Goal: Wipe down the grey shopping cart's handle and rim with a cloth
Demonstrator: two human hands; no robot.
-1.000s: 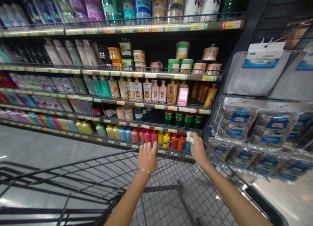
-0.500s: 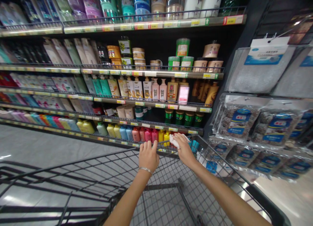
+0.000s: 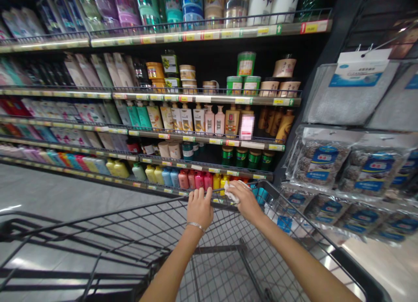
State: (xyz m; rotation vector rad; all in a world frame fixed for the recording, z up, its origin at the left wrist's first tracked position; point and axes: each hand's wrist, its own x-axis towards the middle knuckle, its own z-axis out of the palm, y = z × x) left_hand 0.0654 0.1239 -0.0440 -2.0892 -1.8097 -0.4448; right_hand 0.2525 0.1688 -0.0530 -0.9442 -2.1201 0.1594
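A black wire shopping cart [image 3: 130, 213] stretches across the lower part of the head view. My left hand [image 3: 200, 210], with a thin bracelet at the wrist, has its fingers curled over the cart's far rim. To the right of it, my right hand [image 3: 247, 201] presses a crumpled white tissue or cloth [image 3: 230, 193] against the same rim. Its fingers are closed around this white piece, part of which is hidden beneath them. No goods are visible within the part of the basket that shows between my arms.
Beyond the cart stand store shelves [image 3: 209, 97] with bottles and jars in several rows. Packs of metal scourers [image 3: 321, 158] and grey cleaning cloths [image 3: 352, 93] hang on the right, close to the cart's side. Grey tiled floor [image 3: 48, 189] lies to the left.
My right hand has shifted slightly left along the rim, and the white piece is more bunched at its fingertips. My left hand keeps its hold. The shelves sit slightly farther right in view.
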